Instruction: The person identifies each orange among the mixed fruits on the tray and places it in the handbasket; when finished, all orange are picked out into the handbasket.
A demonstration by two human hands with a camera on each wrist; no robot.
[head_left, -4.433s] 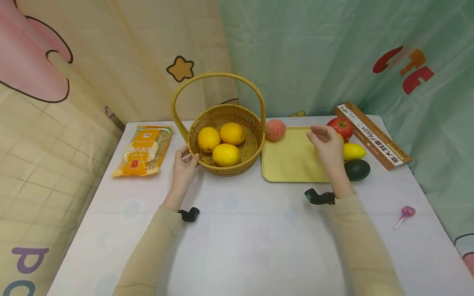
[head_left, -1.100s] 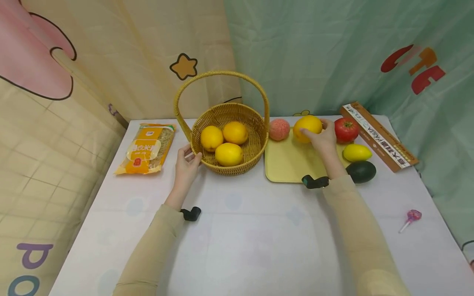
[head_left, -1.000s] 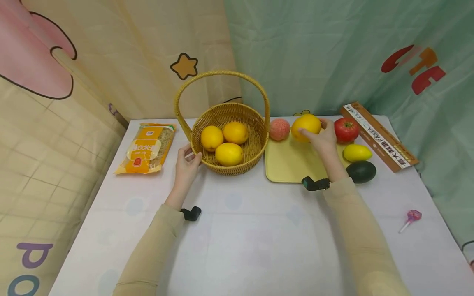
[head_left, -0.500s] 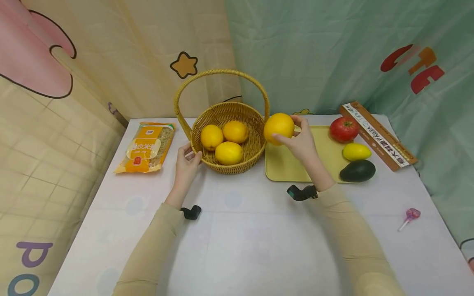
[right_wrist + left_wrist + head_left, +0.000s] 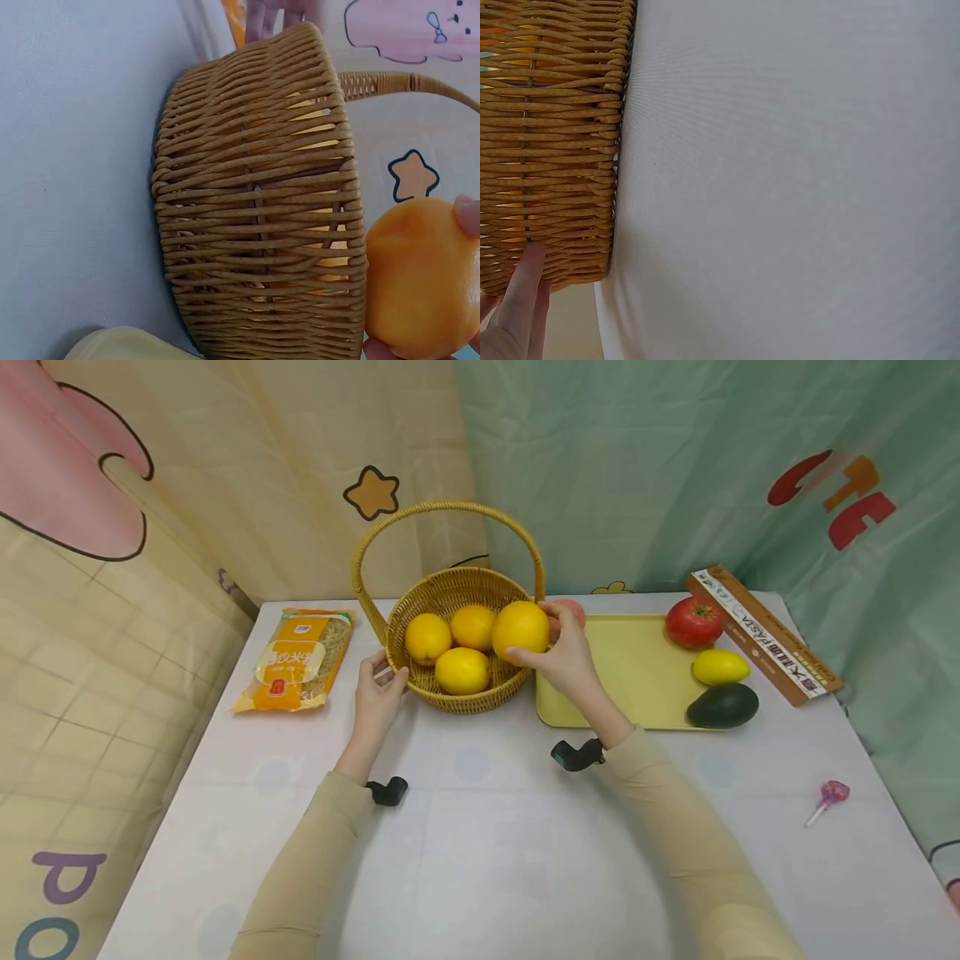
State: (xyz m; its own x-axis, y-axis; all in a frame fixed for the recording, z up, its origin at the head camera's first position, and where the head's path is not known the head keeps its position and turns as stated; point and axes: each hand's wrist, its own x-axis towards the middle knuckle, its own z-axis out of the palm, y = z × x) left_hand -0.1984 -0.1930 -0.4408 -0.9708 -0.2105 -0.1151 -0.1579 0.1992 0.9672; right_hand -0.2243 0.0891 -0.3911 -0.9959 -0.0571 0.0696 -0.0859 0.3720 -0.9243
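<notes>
My right hand [image 5: 566, 660] holds a yellow-orange orange [image 5: 521, 634] by its side, over the right rim of the wicker basket [image 5: 480, 700]. In the right wrist view the orange [image 5: 420, 277] appears beside the basket's rim, with fingertips at its edges. Inside the basket lie three similar yellow-orange fruits, such as the front one [image 5: 462, 672]. My left hand [image 5: 377, 697] grips the basket's near left side; in the left wrist view its fingertip [image 5: 531, 259] lies against the woven outer wall. The basket stands upright, its tall handle [image 5: 450, 506] arched above.
A yellow tray [image 5: 615, 693] lies right of the basket, with a pink round fruit [image 5: 573, 610] partly hidden by my right hand. At its right are a red tomato [image 5: 695, 622], a lemon [image 5: 720, 667], an avocado [image 5: 722, 705], a pasta box [image 5: 765, 635]. A lollipop [image 5: 832, 792] and noodle pack [image 5: 296, 660] flank these.
My right hand has carried the orange leftward, from above the tray, past the pink fruit, to the basket's right rim. My left hand has stayed at the basket.
</notes>
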